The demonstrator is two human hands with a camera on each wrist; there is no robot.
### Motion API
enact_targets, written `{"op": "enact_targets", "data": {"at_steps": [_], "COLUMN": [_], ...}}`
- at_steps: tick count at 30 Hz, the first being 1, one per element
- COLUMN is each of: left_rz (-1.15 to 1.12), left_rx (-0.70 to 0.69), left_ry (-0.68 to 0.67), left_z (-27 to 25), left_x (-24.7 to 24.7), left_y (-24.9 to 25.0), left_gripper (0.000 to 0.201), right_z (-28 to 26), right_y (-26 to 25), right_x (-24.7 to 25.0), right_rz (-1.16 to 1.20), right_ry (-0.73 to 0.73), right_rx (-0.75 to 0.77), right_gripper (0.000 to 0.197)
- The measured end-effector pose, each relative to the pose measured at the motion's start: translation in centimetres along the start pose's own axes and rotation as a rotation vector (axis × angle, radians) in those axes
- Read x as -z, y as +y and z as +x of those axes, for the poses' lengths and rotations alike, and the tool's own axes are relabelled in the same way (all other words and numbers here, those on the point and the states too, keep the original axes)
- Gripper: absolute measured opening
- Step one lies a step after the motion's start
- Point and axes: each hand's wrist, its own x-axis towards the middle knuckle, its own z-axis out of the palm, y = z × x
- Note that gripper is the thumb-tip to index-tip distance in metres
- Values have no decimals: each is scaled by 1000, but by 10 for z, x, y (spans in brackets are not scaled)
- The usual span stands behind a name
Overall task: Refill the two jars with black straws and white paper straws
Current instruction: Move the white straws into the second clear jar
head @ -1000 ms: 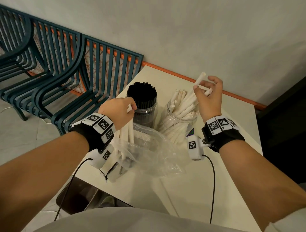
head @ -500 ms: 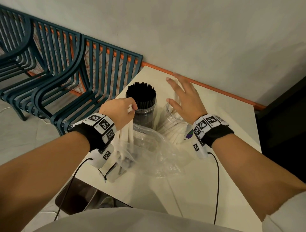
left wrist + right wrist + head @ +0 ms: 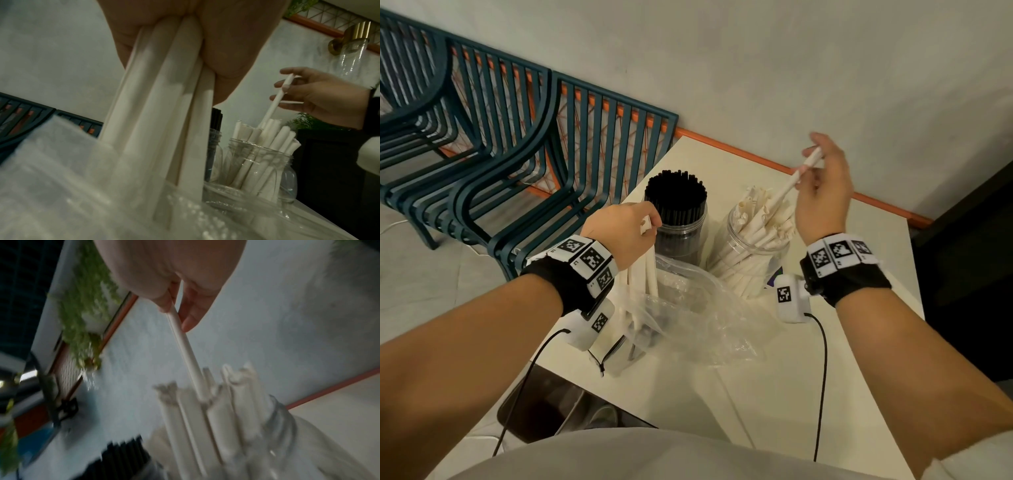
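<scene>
Two clear jars stand side by side on the white table (image 3: 859,359). The left jar (image 3: 679,236) is packed with black straws (image 3: 675,192). The right jar (image 3: 748,263) holds white paper straws (image 3: 760,219). My left hand (image 3: 625,233) grips a bundle of white paper straws (image 3: 164,105) upright, their lower ends inside a clear plastic bag (image 3: 698,322). My right hand (image 3: 822,192) is raised above the right jar and pinches one white straw (image 3: 794,181), whose lower end sits among the straws in that jar (image 3: 201,395).
Dark teal slatted chairs (image 3: 517,144) stand left of the table against the grey wall. An orange strip (image 3: 767,161) runs along the wall base behind the table. A dark cabinet (image 3: 969,240) is at the right. Wrist-camera cables hang over the near table edge.
The right hand, spread open over the paper-straw jar half a second ago, has lifted and now pinches a single white straw above it. The left hand has kept its bundle in place.
</scene>
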Motion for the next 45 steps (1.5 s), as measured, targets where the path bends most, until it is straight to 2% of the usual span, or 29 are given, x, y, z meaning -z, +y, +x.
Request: {"op": "enact_targets", "data": {"at_steps": [4, 7, 11, 14, 23, 27, 32, 38, 41, 45], "left_rz": [-4, -5, -9, -8, -1, -3, -7, -6, -3, -9], "left_rx": [-13, -19, -21, -22, -19, -16, -5, -3, -3, -8], "left_ry": [22, 18, 16, 14, 1, 3, 10, 12, 18, 23], "left_z": [1, 2, 2, 3, 4, 4, 2, 1, 0, 0], "left_x": [-3, -4, -4, -5, -7, -5, -3, -2, -2, -2], "left_y": [1, 4, 5, 6, 8, 7, 6, 8, 8, 6], "left_gripper": [12, 12, 13, 13, 14, 14, 13, 13, 12, 12], "right_z": [7, 10, 0, -5, 8, 3, 13, 1, -16, -35], "right_y": [-25, -45, -60, -60, -69, -60, -40, -5, 12, 28], "right_x": [29, 48, 43, 31, 24, 9, 14, -5, -14, -18], "right_rz": [212, 270, 263, 196, 297, 195, 59, 47, -87, -305], "right_ry": [210, 272, 163, 93, 88, -39, -11, -171, -270, -543], "right_rx": [-48, 9, 67, 54, 42, 39, 118, 7, 76, 167], "right_gripper": [41, 41, 39, 39, 40, 41, 40, 38, 32, 35]}}
